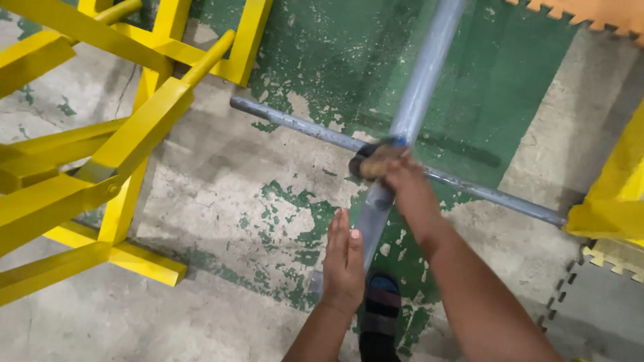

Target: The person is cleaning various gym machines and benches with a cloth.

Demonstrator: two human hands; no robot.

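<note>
Head view: right hand (396, 167) grips what may be a coupler (367, 159) where the grey pipes (422, 80) cross; left hand (343, 258) hovers flat-open beside the joint.

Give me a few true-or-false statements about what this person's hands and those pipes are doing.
1. The right hand grips where two grey pipes cross. True.
2. The left hand is clenched around a pipe. False: it is flat and open beside the long pipe.
3. The thinner pipe lies on the floor. True, as far as the view shows.
4. The metal frame on the left is red. False: it is yellow.
5. The floor's green paint is fresh and unbroken. False: it is worn and flaking.
</note>
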